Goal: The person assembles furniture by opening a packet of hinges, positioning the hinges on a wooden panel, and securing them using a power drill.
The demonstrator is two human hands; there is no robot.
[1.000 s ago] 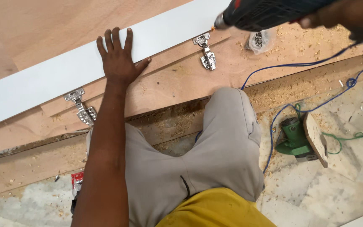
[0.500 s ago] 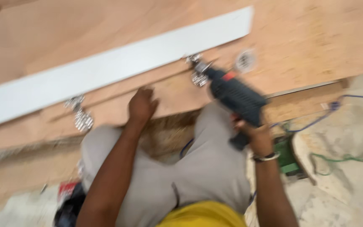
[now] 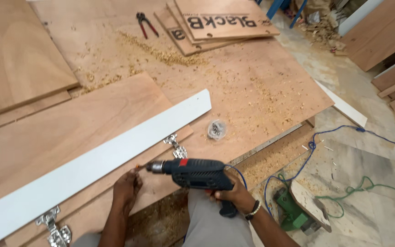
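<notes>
- Underfoot, wide plywood sheets (image 3: 252,91) cover the floor, strewn with sawdust and wood chips, thickest near the far stack of boards.
- A long white strip (image 3: 92,169) lies diagonally across the plywood, with a metal hinge (image 3: 177,146) at its near edge and another hinge (image 3: 53,226) further left.
- The right hand (image 3: 234,194) is wrapped tight round the grip of a dark power drill (image 3: 197,174), which lies level with its bit pointing left, just below the strip's near edge.
- The left hand (image 3: 126,187) rests on the plywood at the drill's tip, fingers bunched around the bit end; whether they pinch a screw cannot be told.
- A small clear bag (image 3: 216,129) of fittings sits on the plywood just beyond the drill.
- Red-handled pliers (image 3: 146,24) lie far off, near the stacked boards.
- To the right, bare stone floor carries a blue cable (image 3: 344,132), a green cord (image 3: 366,187) and a green tool (image 3: 293,212).
- More boards lean at the room's right edge.
</notes>
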